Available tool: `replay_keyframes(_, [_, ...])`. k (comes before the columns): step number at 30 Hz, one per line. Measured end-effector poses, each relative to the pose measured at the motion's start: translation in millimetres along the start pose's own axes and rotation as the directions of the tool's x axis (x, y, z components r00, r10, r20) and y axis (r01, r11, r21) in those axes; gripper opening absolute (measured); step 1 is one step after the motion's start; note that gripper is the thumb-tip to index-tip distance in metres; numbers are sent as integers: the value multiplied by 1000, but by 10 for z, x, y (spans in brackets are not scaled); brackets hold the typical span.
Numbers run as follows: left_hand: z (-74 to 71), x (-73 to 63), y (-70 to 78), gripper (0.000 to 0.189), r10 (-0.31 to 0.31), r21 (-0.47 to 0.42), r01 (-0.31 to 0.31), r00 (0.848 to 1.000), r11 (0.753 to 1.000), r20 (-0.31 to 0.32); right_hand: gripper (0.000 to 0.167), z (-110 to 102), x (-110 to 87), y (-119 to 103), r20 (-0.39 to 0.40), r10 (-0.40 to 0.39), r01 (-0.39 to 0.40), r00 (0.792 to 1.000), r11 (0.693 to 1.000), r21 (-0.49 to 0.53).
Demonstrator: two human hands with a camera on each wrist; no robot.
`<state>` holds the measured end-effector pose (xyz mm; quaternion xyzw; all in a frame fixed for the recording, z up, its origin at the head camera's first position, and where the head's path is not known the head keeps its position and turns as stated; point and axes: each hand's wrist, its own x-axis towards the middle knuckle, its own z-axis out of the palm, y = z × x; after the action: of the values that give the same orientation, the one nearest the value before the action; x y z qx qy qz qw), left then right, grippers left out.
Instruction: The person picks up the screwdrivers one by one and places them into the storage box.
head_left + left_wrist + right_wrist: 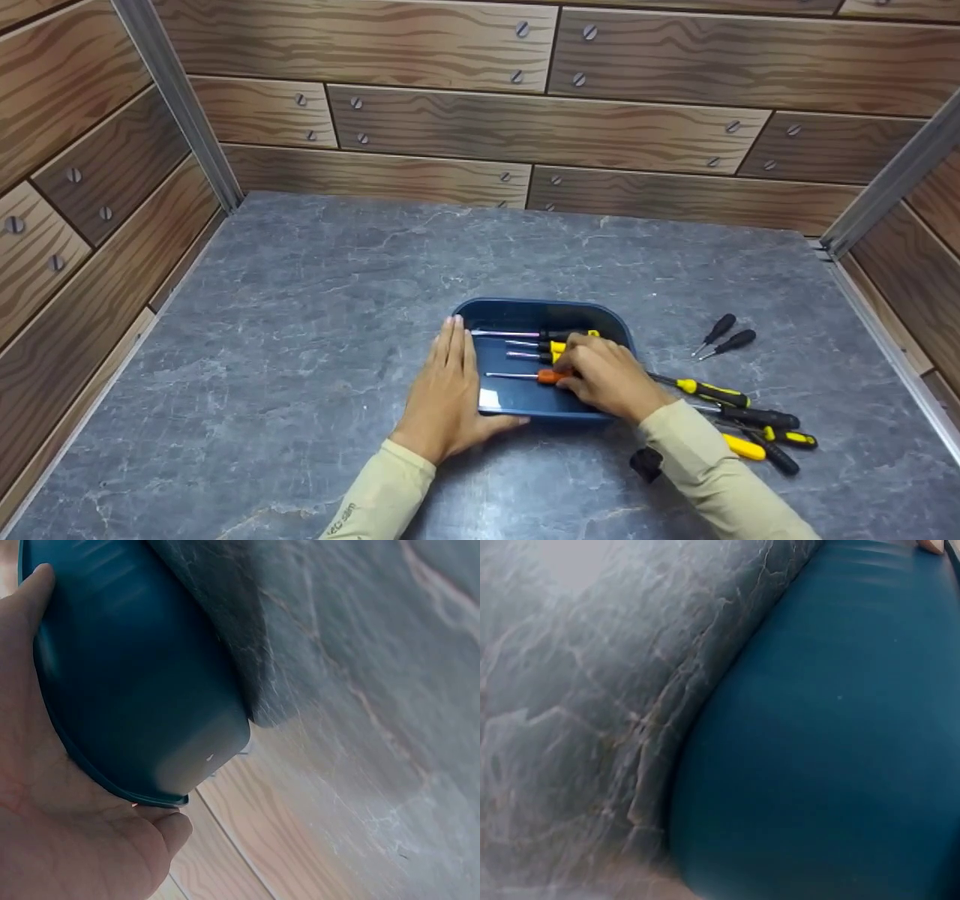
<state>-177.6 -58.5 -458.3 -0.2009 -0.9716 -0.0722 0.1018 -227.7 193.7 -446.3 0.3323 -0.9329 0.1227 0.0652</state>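
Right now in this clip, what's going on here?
A person's left hand rests against the left end of a blue tray on the table, while the right hand pinches an orange-handled screwdriver inside it. Three more screwdrivers lie in the tray; other tools lie to its right.

Orange screwdriver [551, 376] partly hidden by right hand [609, 377]; sleeves [386, 487] cut off.

Head cam looks fwd & down from above the near side, far enough back for most of the marbled tabletop [337, 285] plus plank-print back wall [450, 120]. L wrist cam, tilted, is v. close outside the blue tray [525, 311]; R wrist cam likewise, prob. facing its near side. All 3 share tray & tabletop.
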Motion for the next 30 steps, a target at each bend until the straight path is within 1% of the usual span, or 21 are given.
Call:
replay_keyframes(7, [4, -7, 1, 131, -6, -22, 7, 1000, 1000, 12, 11, 8, 1, 38, -44, 0, 1, 999, 1000, 20])
replay_keyframes(15, [0, -4, -4, 131, -9, -22, 9, 1000, 1000, 5, 11, -2, -14, 73, -99, 29, -31, 995, 999, -18])
replay_keyframes(18, [-5, -4, -2, 132, -16, -25, 16, 1000, 1000, 10, 10, -1, -18, 76, -98, 46, -48, 994, 999, -18])
replay_keyframes(24, [-7, -2, 2, 132, -18, -24, 18, 1000, 1000, 14, 9, -2, -9, 72, -62, 71, -72, 996, 997, -3])
replay_keyframes(27, [2, -3, 2, 131, -16, -23, 16, 1000, 1000, 15, 8, -13, -16, 83, -47, 59, -58, 997, 998, 15])
replay_keyframes(30, [-3, 2, -1, 130, -13, -33, 13, 1000, 999, 14, 13, -56, -16, 111, -62, 38, -35, 997, 998, 54])
